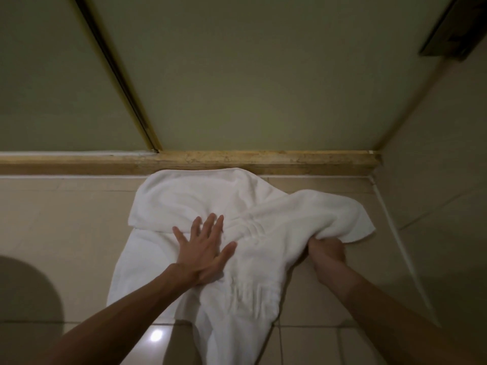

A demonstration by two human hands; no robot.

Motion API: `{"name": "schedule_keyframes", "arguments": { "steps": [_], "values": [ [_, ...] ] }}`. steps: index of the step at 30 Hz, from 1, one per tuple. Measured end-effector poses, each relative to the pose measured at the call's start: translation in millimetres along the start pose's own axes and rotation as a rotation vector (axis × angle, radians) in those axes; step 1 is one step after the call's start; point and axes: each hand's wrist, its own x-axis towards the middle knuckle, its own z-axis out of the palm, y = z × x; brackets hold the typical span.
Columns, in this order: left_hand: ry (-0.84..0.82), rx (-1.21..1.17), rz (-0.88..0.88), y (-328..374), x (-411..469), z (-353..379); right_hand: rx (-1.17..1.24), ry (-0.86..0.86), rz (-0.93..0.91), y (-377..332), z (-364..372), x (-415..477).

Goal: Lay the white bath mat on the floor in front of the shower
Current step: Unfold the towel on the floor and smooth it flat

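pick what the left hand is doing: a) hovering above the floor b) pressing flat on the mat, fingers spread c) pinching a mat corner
b: the left hand lies flat, fingers spread, on the white bath mat; the right hand grips its bunched edge.

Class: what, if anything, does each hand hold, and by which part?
Right hand grips the bath mat by its bunched right edge; left hand only presses it.

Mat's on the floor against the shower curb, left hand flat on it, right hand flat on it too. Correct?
Not quite: in the head view the right hand grips a bunched edge of the mat; the left hand lies flat.
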Motion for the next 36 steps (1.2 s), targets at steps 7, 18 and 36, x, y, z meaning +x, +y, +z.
{"name": "schedule_keyframes", "arguments": {
  "steps": [7, 18, 36],
  "values": [
    [-0.014, -0.025, -0.008, -0.1, 3.5, -5.1, -0.197, -0.016, -0.179, 2.5, -30.5, 17.0],
    [0.002, 0.055, 0.011, -2.9, 2.5, -1.9, -0.571, 0.214, -0.396, -1.9, -109.0, 52.1],
    [-0.061, 0.095, 0.137, 52.2, -28.5, 21.6, 0.385, -0.041, 0.021, 40.7, -57.7, 22.4]
  ]
}}
